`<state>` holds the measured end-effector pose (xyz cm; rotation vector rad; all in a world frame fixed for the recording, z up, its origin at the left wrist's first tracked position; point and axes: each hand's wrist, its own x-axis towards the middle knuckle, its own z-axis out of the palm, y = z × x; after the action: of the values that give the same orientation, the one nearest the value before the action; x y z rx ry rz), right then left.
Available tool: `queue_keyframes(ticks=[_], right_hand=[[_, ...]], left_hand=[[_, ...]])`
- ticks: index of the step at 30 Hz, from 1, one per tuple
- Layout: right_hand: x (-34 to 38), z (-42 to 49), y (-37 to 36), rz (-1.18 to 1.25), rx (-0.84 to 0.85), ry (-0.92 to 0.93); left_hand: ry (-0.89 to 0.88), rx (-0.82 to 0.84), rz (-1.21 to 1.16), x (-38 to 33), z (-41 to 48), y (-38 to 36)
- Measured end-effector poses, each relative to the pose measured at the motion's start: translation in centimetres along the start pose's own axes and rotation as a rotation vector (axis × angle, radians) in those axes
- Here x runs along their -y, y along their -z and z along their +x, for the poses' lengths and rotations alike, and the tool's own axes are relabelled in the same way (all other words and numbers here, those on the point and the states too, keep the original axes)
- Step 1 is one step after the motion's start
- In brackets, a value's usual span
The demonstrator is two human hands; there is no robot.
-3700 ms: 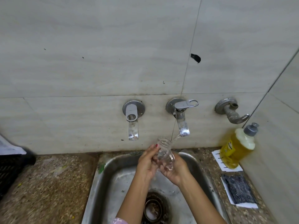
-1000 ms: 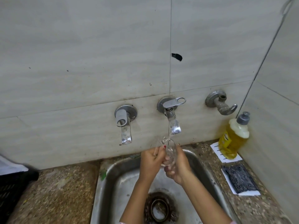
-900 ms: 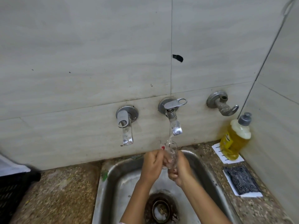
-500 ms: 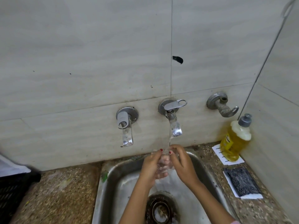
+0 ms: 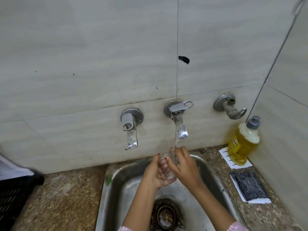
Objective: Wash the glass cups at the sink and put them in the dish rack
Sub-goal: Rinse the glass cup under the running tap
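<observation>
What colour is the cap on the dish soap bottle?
Grey; the cap shows best in the head view.

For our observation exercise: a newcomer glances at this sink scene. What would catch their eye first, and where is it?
At centre, the left hand and right hand are wrapped round a glass cup under the thin stream from the middle tap, above the steel sink. Next comes the yellow soap bottle, standing on the counter in the right corner against the wall.

Grey tiled wall [image 5: 83, 64] above speckled stone counter [image 5: 66, 197].
</observation>
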<state>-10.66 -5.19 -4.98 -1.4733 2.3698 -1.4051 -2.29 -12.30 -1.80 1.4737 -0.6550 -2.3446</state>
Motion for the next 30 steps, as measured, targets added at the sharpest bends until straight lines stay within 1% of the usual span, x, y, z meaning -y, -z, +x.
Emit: queue_keyframes(ticks=[1, 4, 7, 9, 12, 14, 16, 17, 18, 19, 20, 21, 22, 23, 24, 25, 26, 27, 29, 30], right_hand=[[0.2, 0.2, 0.3, 0.023, 0.039, -0.011], [1.6, 1.4, 1.0, 0.269, 0.084, -0.072], [2.5, 1.9, 1.4, 0.267, 0.093, 0.009], [2.3, 1.8, 1.9, 0.289, 0.131, -0.008], [1.7, 1.2, 2.1, 0.36, 0.181, -0.073], [1.7, 0.9, 2.2, 0.382, 0.156, -0.106], [1.7, 0.7, 2.4, 0.441, 0.114, -0.145], [1.7, 0.8, 2.4, 0.481, 0.1, -0.195], [2.2, 0.9, 2.6, 0.528, 0.081, -0.291], [2.2, 0.9, 2.5, 0.613, 0.082, -0.444], [2.4, 1.0, 2.4, 0.749, 0.095, -0.627], [2.0, 1.0, 2.1, 0.899, 0.13, -0.81], [1.8, 0.8, 1.9, 1.023, 0.178, -0.967], [1.5, 0.5, 1.8, 1.087, 0.22, -1.059], [1.2, 0.3, 1.8, 1.124, 0.25, -1.131], [1.1, 0.0, 1.7, 1.149, 0.255, -1.181], [1.0, -0.2, 1.6, 1.204, 0.25, -1.217], [0.9, -0.3, 1.6, 1.267, 0.242, -1.235], [1.1, -0.1, 1.8, 1.397, 0.24, -1.23], [1.2, 0.1, 2.0, 1.434, 0.229, -1.207]], left_hand=[[0.014, 0.002, -0.06, 0.4, 0.1, 0.1], [0.083, 0.051, -0.263, 1.7, 0.2, 0.1], [0.075, 0.098, -0.391, 2.0, 0.6, -0.2], [0.084, 0.091, -0.438, 1.6, 1.1, 0.0], [0.061, 0.101, -0.465, 1.2, 1.6, 0.4], [0.024, 0.096, -0.437, 1.1, 1.3, 0.3], [-0.068, 0.066, -0.38, 0.8, 0.7, -0.2], [-0.159, 0.039, -0.305, 0.7, 0.3, -0.4], [-0.287, 0.007, -0.181, 0.6, 0.3, -0.5], [-0.444, -0.025, -0.012, 0.7, 0.3, -0.4], [-0.638, -0.056, 0.189, 0.7, 0.5, -0.2], [-0.85, -0.049, 0.422, 0.8, 0.9, 0.2], [-1.044, -0.008, 0.678, 0.9, 1.1, 0.5], [-1.196, 0.042, 0.936, 0.9, 1.3, 0.6], [-1.3, 0.086, 1.168, 1.0, 1.4, 0.6], [-1.389, 0.105, 1.35, 1.1, 1.4, 0.5], [-1.486, 0.101, 1.474, 1.1, 1.6, 0.4], [-1.6, 0.078, 1.528, 1.2, 1.5, 0.2], [-1.796, 0.015, 1.497, 1.5, 1.3, 0.1], [-1.853, -0.01, 1.45, 1.8, 1.4, 0.3]])
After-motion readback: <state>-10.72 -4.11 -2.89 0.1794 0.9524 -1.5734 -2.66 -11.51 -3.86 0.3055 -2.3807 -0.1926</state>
